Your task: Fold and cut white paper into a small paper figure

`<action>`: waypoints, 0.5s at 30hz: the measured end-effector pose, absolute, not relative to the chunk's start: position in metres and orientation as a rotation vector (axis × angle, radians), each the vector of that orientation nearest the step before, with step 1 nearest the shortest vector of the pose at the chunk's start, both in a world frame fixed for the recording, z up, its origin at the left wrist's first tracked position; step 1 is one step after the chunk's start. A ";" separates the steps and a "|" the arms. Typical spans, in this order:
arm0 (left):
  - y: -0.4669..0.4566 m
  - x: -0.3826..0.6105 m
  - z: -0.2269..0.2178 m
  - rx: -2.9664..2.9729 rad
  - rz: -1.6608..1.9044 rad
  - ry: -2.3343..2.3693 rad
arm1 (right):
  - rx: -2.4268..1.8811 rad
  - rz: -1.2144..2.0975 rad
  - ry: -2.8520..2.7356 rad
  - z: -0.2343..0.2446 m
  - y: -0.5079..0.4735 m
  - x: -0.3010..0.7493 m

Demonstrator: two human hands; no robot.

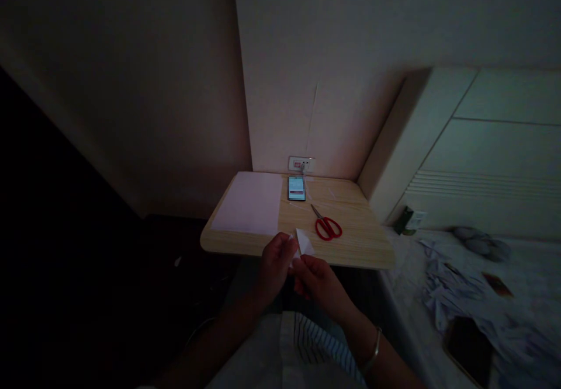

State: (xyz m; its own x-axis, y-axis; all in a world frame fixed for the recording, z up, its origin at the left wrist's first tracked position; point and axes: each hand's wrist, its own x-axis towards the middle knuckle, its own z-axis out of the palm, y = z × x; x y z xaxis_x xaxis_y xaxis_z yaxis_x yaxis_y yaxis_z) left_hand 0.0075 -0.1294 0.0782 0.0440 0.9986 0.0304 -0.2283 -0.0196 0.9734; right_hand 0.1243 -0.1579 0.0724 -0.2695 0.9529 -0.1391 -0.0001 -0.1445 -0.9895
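Just over the front edge of the wooden table (355,249), both of my hands are closed on a small folded piece of white paper (305,243). My left hand (277,260) pinches its left side between thumb and fingers. From the lower right, my right hand (316,281) grips it, fingertips close to those of the left. A pointed flap sticks up between them; the rest of the paper is hidden by my fingers. Beyond my right hand lie scissors (325,225) with red handles, their blades pointing away to the upper left.
White paper sheets (250,202) cover the table's left part. A lit phone (297,188) lies near the wall socket (301,163), with thin paper strips beside it. On the bed (407,272) at right are a dark tablet-like object (470,348) and a small green box (404,221).
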 end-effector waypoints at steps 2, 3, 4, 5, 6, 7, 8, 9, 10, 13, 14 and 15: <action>-0.130 0.010 0.076 1.098 1.315 1.044 | -1.178 1.522 -1.318 0.074 -0.156 0.123; -0.129 0.011 0.075 1.084 1.338 1.067 | -1.177 1.518 -1.299 0.075 -0.156 0.122; -0.128 0.011 0.074 1.051 1.357 1.078 | -1.176 1.517 -1.280 0.076 -0.155 0.121; -0.125 0.011 0.073 1.001 1.370 1.077 | -1.181 1.514 -1.265 0.077 -0.155 0.120; -0.121 0.008 0.073 0.917 1.388 1.074 | -1.188 1.514 -1.262 0.077 -0.156 0.120; -0.115 0.004 0.074 0.832 1.397 1.063 | -1.196 1.515 -1.270 0.076 -0.157 0.121; -0.109 -0.003 0.075 0.725 1.427 1.074 | -1.204 1.519 -1.285 0.074 -0.159 0.122; -0.103 -0.011 0.077 0.568 1.472 1.120 | -1.209 1.528 -1.307 0.072 -0.161 0.123; -0.098 -0.019 0.079 0.519 1.488 1.146 | -1.221 1.527 -1.322 0.070 -0.163 0.125; -0.096 -0.038 0.082 0.658 1.456 1.135 | -1.264 1.459 -1.304 0.065 -0.166 0.131; -0.101 -0.039 0.082 0.773 1.358 1.114 | -1.266 1.430 -1.312 0.065 -0.166 0.132; -0.107 -0.038 0.080 0.875 1.254 1.076 | -1.260 1.409 -1.333 0.066 -0.165 0.133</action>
